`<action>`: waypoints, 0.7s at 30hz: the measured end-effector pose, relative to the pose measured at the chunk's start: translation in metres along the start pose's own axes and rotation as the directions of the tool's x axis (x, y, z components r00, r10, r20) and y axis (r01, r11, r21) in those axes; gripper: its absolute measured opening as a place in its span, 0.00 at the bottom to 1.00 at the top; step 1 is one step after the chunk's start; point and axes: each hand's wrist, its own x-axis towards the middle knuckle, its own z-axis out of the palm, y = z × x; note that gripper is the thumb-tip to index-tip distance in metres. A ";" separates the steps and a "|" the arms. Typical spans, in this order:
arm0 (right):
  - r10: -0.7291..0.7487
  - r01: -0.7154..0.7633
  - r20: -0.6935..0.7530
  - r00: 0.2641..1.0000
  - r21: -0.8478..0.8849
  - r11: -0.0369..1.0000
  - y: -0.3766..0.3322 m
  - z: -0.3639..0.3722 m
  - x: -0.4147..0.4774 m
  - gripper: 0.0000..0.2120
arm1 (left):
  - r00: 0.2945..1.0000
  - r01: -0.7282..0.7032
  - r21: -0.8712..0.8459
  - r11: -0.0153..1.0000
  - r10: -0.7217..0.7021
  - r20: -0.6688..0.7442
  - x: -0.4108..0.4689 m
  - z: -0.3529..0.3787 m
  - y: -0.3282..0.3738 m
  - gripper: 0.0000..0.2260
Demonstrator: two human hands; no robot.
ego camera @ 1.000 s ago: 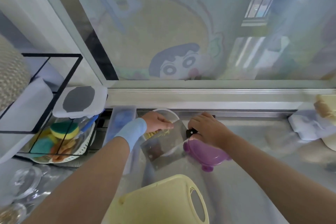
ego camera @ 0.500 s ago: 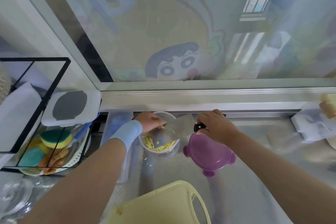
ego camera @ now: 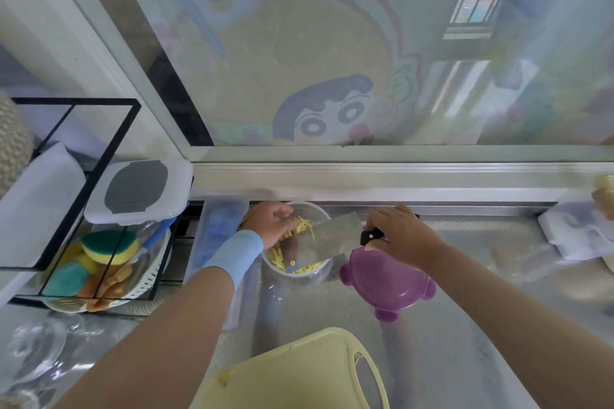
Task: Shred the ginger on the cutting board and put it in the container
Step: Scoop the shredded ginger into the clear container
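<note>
Far to the left of the container, a wire rack (ego camera: 99, 196) of sponges has no part in this. The left hand (ego camera: 270, 224) is over the container's (ego camera: 300, 272) left rim. Its fingers (ego camera: 289, 226) are loosely bent and press against a heap of ginger shreds (ego camera: 304, 226) on the knife. They seem to push rather than pinch. More ginger already lies in the bottom of the container.

The knife (ego camera: 327, 242) lies across the container's mouth, tilted, with its lower corner dipping inside. Just right of the container, the right hand (ego camera: 400, 236) is wrapped firmly round the black handle, above a purple lid (ego camera: 387, 279) that sits close beside the container. The cutting board (ego camera: 299, 372) lies nearer the person than the container, with one small scrap left at its edge.

The step in hand looks like scraping the load off the blade. To do it well:
- Keep the low corner inside the rim and steepen the tilt, so the shreds slide rather than spill.
- Sweep with the flats of the fingers down the blade's face, away from the cutting edge (damp strands will likely cling to steel, so a second pass may be needed).
- Hold the knife steady on the right, and do not lean on the rim, since a light plastic tub could tip.

A pale fleck or two on the table (ego camera: 432, 359) just in front of the container suggest that some bits stray.
</note>
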 end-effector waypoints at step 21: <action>0.181 -0.183 0.215 0.960 -0.013 0.983 -0.063 -0.031 -0.050 0.15 | 0.994 -0.102 0.097 0.990 0.104 -0.021 -0.075 -0.022 0.008 0.10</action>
